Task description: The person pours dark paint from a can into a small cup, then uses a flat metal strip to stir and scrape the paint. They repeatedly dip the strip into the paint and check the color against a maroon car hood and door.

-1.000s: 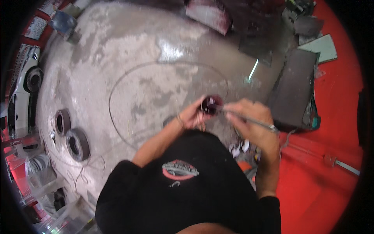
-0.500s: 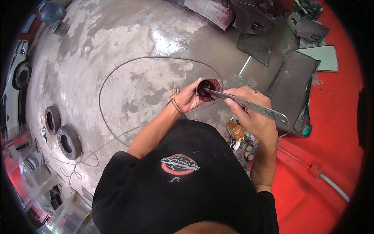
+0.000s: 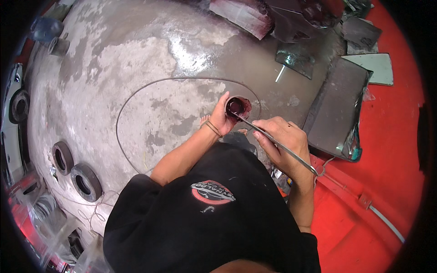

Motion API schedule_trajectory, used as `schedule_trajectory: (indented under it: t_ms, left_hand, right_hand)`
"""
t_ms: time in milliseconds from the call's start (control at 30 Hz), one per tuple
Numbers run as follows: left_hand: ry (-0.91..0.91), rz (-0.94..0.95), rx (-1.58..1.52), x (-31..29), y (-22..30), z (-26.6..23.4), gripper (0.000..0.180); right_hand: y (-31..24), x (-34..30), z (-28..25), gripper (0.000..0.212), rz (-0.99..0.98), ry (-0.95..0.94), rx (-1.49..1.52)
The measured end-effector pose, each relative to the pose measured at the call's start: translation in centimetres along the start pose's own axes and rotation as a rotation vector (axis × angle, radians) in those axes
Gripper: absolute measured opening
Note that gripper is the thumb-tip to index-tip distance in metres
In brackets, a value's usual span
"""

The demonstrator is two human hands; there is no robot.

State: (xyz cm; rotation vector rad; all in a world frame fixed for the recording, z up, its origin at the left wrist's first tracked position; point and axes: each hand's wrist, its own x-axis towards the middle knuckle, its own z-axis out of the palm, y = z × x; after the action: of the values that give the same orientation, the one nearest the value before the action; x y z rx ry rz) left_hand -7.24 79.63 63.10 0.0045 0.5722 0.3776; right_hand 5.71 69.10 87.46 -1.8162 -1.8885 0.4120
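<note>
My left hand (image 3: pixel 220 116) is wrapped round a cup (image 3: pixel 246 108) from its left side. Its mouth tilts up toward me, and dark red liquid shows inside with smears on the inner wall. In my right hand (image 3: pixel 287 142) is a long, flat metal stirring stick (image 3: pixel 304 164), gripped between thumb and fingers. The stick's far tip reaches into the cup at its near rim, and its rounded end sticks out past my wrist. How deep the tip goes is hidden.
A dark hose (image 3: pixel 117 123) loops over the stained concrete floor (image 3: pixel 159 59). Two tires (image 3: pixel 86 182) lie at left, below a parked car (image 3: pixel 13 132). Right of me are a large dark panel (image 3: pixel 334 109) and a red floor area (image 3: pixel 387 150). Car body parts (image 3: pixel 241 16) stand at the back.
The cup and both hands have shifted slightly down and left in view. The stick has turned edge-on and slopes more steeply, its outer end lower toward my right wrist.
</note>
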Motion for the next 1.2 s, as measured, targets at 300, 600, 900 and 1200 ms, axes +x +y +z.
schedule_trajectory:
  t_ms: [300, 600, 900, 1200]
  left_hand:
    - [0.119, 0.0, -0.016, 2.0, 0.3, 0.6, 0.052]
    - [0.162, 0.066, 0.029, 3.1, 0.5, -0.5, 0.048]
    - [0.244, 0.286, 0.096, 3.8, 1.2, -0.3, 0.047]
    - [0.212, 0.301, 0.047, 5.5, 1.8, -0.3, 0.042]
  right_hand:
    - [2.8, 2.7, 0.2, 0.028, -0.043, -0.024, -0.148]
    - [3.7, 3.0, 0.5, 0.024, 0.025, -0.086, 0.007]
    - [5.8, 1.0, 3.3, 0.022, 0.158, 0.036, 0.29]
    - [5.8, -1.4, 1.3, 0.02, 0.224, 0.206, 0.252]
